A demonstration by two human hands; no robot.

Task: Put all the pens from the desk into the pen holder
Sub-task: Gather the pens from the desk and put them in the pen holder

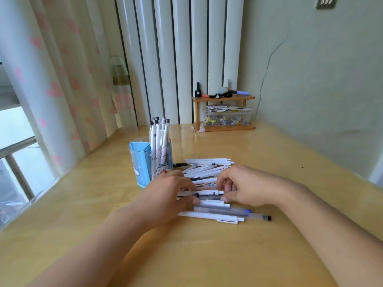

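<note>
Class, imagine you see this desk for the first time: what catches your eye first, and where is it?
A heap of mostly white plastic pens lies mid-desk, with the left hand and right hand reaching into it. Just left of the heap stands a clear and blue pen holder, already holding several upright white pens.

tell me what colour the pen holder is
Light blue with clear sides, in the head view: pen holder.
</note>
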